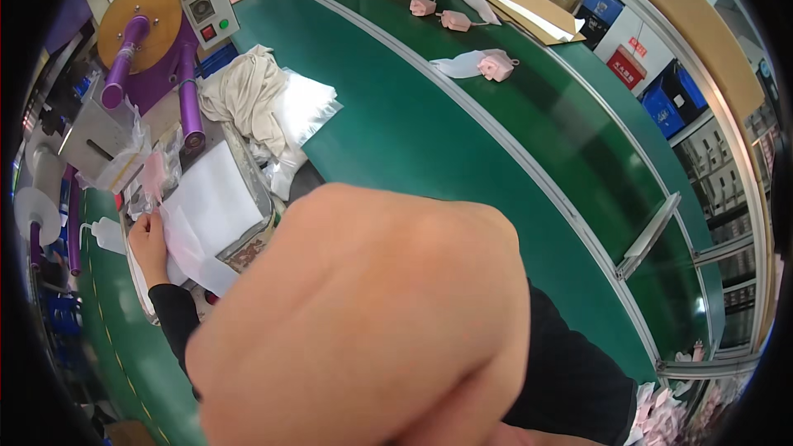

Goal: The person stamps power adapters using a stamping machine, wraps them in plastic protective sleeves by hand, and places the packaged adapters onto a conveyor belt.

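My left hand (149, 244) is on the left, at the work surface of a packing machine with purple rollers (132, 41). Its fingers are closed at the edge of a translucent plastic bag (192, 239), which lies partly over a white sheet (213, 198). Just beyond the fingertips, a pink item (154, 175) shows inside crumpled clear film (128, 167). My right hand (372, 306) is very close to the camera and fills the lower middle. Only its back and knuckles show; the fingers, and anything in them, are hidden.
Beige cloth (248, 95) and clear plastic bags (306, 107) lie beside the machine on a green table (372, 116). Past a metal rail (512, 144), a green belt (570, 140) carries pink boxy items (496, 66) with translucent sleeves. A white squeeze bottle (107, 234) stands left.
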A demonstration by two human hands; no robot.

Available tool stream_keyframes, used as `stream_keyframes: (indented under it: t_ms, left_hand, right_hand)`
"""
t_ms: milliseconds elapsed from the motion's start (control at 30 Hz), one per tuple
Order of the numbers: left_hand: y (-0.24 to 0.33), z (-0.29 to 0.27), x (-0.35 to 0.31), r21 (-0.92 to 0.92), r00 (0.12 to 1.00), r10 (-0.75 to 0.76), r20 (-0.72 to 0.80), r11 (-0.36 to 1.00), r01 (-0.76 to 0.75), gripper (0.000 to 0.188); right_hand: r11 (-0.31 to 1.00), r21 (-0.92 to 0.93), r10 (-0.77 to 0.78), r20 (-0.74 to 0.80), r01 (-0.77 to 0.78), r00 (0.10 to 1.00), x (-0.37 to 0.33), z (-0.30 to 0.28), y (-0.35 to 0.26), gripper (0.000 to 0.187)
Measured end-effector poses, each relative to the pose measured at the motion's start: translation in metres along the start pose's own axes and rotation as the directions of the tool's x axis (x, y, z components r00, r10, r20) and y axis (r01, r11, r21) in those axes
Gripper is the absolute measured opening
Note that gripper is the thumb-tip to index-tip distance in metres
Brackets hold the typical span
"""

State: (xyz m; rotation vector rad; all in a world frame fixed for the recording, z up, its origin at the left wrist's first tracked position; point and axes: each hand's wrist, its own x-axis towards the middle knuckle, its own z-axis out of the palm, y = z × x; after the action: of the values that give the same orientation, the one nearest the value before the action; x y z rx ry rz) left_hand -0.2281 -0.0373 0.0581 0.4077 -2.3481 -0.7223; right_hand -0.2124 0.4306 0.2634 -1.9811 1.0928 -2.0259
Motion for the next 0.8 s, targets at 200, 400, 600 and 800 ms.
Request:
stream_keyframes:
  t_ms: [200,400,600,800]
  left_hand:
    - [0.002,0.006,0.002,-0.015,1.000,0.010,0.025,1.000,-0.009,0.044]
    - [-0.014,0.000,0.004,-0.002,0.999,0.023,0.028,1.000,-0.023,0.044]
    - [-0.016,0.007,0.007,-0.011,1.000,0.018,0.022,1.000,-0.018,0.044]
    - [-0.016,0.007,0.007,-0.038,1.000,0.017,0.011,0.999,-0.016,0.044]
  right_hand:
    - [0.982,0.052,0.177,0.047,-0.180,0.983,-0.045,0.001,-0.003,0.012]
    - [0.967,0.054,0.245,0.049,-0.248,0.968,-0.063,0.004,0.003,0.012]
    - [0.952,0.051,0.298,0.051,-0.300,0.953,-0.066,0.006,0.010,0.012]
    - [0.931,0.057,0.358,0.053,-0.360,0.932,-0.070,0.006,0.015,0.013]
